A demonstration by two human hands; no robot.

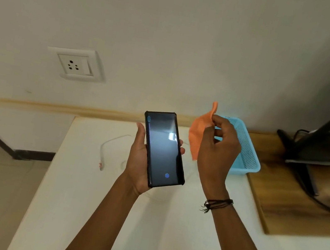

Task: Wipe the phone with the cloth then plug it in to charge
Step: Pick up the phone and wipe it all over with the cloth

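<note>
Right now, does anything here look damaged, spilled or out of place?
Nothing stands out. The phone sits upright in the left hand, its screen intact; the right hand pinches the orange cloth; the white cable lies loose on the counter.

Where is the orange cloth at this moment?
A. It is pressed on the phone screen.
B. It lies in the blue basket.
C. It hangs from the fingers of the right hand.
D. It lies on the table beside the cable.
C: the right hand pinches the cloth near its top, so it hangs in the air beside the phone, apart from the screen and in front of the basket.
</note>
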